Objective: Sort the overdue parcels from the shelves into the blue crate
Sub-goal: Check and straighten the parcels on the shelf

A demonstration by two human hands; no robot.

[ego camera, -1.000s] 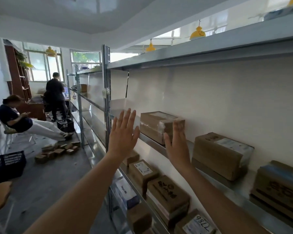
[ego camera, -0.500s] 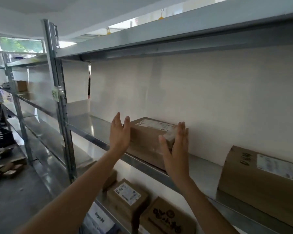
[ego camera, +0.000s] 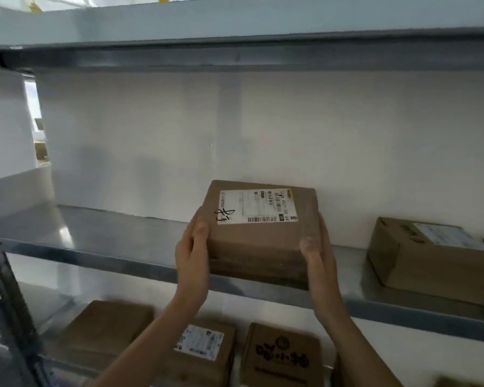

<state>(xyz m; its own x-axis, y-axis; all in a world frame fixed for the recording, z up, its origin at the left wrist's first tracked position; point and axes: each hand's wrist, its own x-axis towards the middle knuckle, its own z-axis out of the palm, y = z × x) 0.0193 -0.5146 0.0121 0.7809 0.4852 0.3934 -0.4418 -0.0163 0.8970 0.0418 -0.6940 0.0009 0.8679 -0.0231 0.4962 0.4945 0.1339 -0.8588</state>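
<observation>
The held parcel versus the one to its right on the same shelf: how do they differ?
The held parcel is gripped by the left hand and right hand; the right parcel lies untouched. The held one's label is readable, the other's blurred. Both are brown cardboard with white labels.

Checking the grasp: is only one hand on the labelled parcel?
No, the left hand and right hand each clasp a side of the labelled parcel.

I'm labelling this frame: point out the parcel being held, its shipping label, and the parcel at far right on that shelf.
held parcel (ego camera: 259,247): head view, bare front cardboard.
shipping label (ego camera: 256,206): head view, white middle.
right parcel (ego camera: 430,263): head view, front face.
</observation>
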